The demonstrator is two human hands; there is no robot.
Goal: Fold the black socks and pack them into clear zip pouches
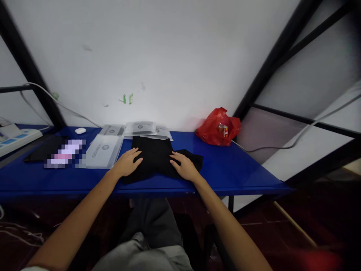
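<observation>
A piece of black cloth (155, 156), perhaps a garment, lies spread on the blue table in front of me. My left hand (129, 162) rests flat on its left side, fingers stretched out. On the right side of the cloth lies my right hand (183, 165), palm down with the fingers apart. A loose part of the cloth sticks out to the right beyond that hand. Several frosted plastic packages with printed logos are near it: one package (103, 151) lies left of my left hand, and another (140, 128) sits behind the cloth's far edge.
A red plastic bag (218, 128) stands at the back right, against the wall. To the left are a phone (64, 153), a white earbud case (80, 130) and a power strip (19, 140). The blue table's (239, 175) front edge runs close to my lap.
</observation>
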